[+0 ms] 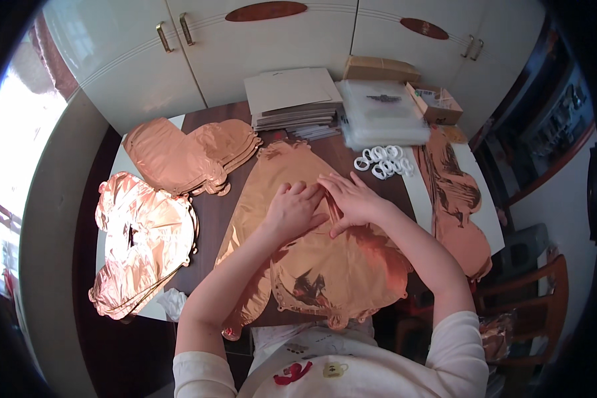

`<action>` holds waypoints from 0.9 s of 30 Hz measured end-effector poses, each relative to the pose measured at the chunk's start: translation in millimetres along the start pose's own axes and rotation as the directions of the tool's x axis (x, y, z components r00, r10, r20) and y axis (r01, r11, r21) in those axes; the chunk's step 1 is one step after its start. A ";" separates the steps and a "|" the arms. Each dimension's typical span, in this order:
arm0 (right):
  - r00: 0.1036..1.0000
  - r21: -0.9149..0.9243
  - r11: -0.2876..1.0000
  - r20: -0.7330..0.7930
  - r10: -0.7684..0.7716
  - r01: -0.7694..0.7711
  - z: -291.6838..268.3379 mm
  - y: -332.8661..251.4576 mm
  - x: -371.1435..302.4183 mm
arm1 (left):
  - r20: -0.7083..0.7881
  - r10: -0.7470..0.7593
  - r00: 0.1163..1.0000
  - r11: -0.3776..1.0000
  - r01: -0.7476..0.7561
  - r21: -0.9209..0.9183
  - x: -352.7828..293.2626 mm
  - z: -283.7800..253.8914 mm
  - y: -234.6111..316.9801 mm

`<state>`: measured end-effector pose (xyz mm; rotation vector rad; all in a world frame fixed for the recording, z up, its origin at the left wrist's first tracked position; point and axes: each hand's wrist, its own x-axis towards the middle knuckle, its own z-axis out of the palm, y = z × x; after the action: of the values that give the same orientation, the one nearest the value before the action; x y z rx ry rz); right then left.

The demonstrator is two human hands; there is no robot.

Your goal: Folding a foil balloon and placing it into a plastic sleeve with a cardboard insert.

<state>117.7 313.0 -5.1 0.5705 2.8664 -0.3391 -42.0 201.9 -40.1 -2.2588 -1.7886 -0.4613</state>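
Observation:
A large copper-coloured foil balloon (341, 275) lies flat and creased on the table in front of me, partly folded over itself. My left hand (295, 211) rests on its middle, fingers bent onto the foil. Close beside it, my right hand (353, 202) has a raised fold of the same balloon between its thumb and fingers. The fingertips of both hands nearly meet, and what lies under them is hidden.
At the left lie stacked foil balloons (172, 156) and a shiny crumpled pile (149, 225). Grey cards (292, 93), clear plastic bags (385, 116), a small open box (436, 103) and white rings (385, 161) stand at the back. More foil (454, 199) lies right, near a wooden chair (554, 292).

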 end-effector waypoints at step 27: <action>0.966 -0.070 0.987 -0.206 -0.154 0.143 57.7 -24.5 -81.4 | 0.147 -0.079 0.986 0.996 0.085 -0.033 -10.7 9.3 0.6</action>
<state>190.3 247.3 -36.3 0.4044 3.1221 -0.2350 -42.7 195.5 -52.8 -2.3061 -1.9653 -0.3575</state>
